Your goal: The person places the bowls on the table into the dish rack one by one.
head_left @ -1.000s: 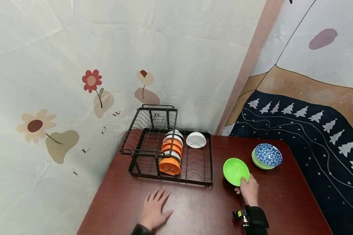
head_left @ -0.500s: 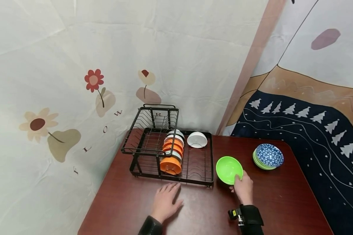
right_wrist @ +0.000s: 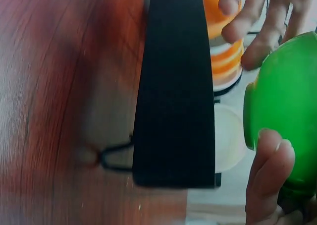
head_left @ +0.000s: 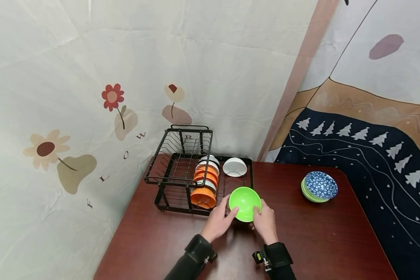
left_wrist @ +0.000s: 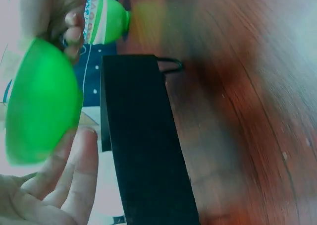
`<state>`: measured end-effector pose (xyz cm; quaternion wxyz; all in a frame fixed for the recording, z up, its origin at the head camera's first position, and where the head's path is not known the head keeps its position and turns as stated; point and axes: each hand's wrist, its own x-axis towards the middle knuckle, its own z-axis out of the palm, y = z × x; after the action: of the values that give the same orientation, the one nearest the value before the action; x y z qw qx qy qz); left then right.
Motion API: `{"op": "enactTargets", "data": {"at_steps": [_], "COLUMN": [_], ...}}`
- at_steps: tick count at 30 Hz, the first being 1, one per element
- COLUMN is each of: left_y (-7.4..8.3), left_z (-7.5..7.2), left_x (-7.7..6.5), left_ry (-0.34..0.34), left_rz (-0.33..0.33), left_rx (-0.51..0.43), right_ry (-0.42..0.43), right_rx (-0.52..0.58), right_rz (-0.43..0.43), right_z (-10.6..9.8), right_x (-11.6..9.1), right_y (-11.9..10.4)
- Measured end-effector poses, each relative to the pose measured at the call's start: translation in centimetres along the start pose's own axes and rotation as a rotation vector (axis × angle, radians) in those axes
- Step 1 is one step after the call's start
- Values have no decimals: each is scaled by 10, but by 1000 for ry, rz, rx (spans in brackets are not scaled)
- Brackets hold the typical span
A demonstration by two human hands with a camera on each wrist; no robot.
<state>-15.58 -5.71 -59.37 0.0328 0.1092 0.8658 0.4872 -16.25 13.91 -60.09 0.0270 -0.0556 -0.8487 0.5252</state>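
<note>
A bright green bowl point(head_left: 245, 202) is held up at the front right of the black dish rack point(head_left: 190, 211), its inside facing the head camera. My right hand point(head_left: 266, 223) pinches its right rim, thumb inside and fingers on the outer wall. On the opposite side, my left hand point(head_left: 217, 221) has its thumb at the rim and fingers against the outside. The left wrist view shows the left fingertips point(left_wrist: 85, 138) on the bowl's green wall. In the right wrist view, the foot of the bowl point(right_wrist: 292, 101) points toward the rack, with the right fingers beneath its side.
Orange and white bowls point(head_left: 203, 197) stand in a row in the rack, under its raised upper basket point(head_left: 176, 181). A single white bowl point(head_left: 234, 167) leans at the back right of the rack. Several stacked bowls, a blue-patterned one point(head_left: 321, 184) on top, sit on the table's right.
My right hand has carried the green bowl left to the rack's front. My left hand has left the tabletop, moved right and up, and met the bowl's left rim.
</note>
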Motion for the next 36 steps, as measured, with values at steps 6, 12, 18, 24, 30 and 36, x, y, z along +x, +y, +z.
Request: {"op": "enactTargets", "data": {"at_steps": [6, 12, 18, 24, 30, 36], "left_y": [-3, -40, -70, -89, -88, -86], "left_z": [14, 39, 56, 55, 41, 34], "left_x": [9, 21, 33, 48, 51, 51], "left_ry": [31, 140, 234, 270, 249, 246], "left_rz": [-110, -88, -70, -146, -175, -172], "left_rx": [-224, -315, -140, -64, -112, -116], "right_ry": [35, 88, 48, -17, -42, -155], "right_rx": [-9, -58, -44, -120, -211, -399], "right_rz": [-220, -283, -266, -261, -228, -59], "right_z": [18, 25, 16, 5, -19, -54], "right_x": [11, 16, 5, 1, -3, -3], "right_y": [34, 45, 19, 20, 21, 39]}}
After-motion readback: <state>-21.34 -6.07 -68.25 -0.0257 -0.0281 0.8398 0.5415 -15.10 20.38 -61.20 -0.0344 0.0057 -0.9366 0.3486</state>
